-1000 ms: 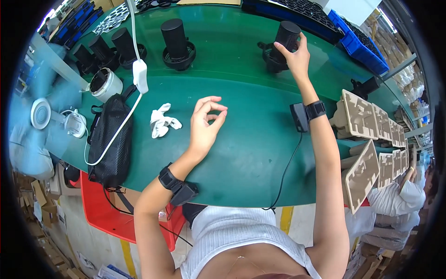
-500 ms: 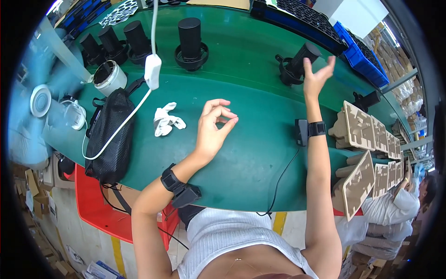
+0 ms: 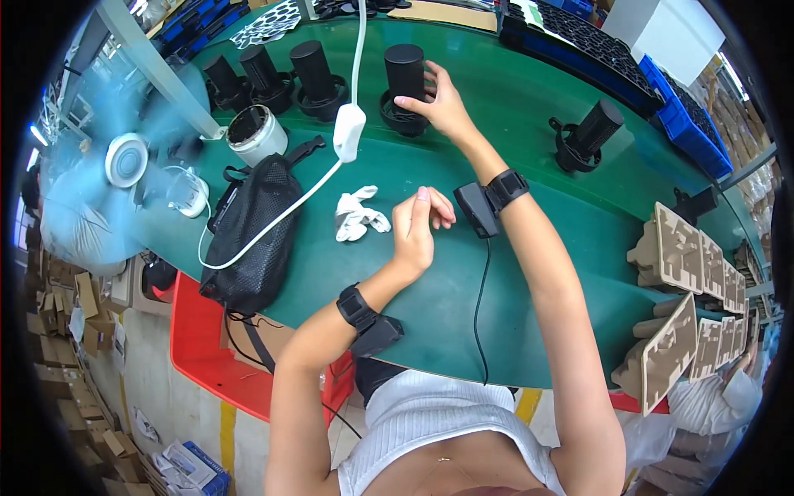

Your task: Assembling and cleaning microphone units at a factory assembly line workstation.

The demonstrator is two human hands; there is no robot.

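Observation:
My right hand (image 3: 447, 106) is at a black cylindrical device (image 3: 405, 73) on the far side of the table. Its thumb lies across the lower front of the cylinder and its fingers bend round the right side. The device stands upright in a black ring-shaped base (image 3: 402, 124). Nearer to me, my left hand (image 3: 418, 230) hovers over the green table with nothing in it, fingers loosely bent and thumb raised. A crumpled pair of white gloves (image 3: 357, 217) lies just left of it.
Similar black cylinders (image 3: 311, 70) stand at the back left, another (image 3: 597, 126) tilted at right. A black mesh bag (image 3: 263, 236) and white cable (image 3: 347, 132) are left. Moulded pulp trays (image 3: 672, 248) line the right; a fan (image 3: 126, 161) spins at left. A red chair (image 3: 194, 339) stands below.
My right hand has swung left from beside the tilted cylinder to the upright one and closed round it. My left hand has turned, thumb now up. The whole view has shifted.

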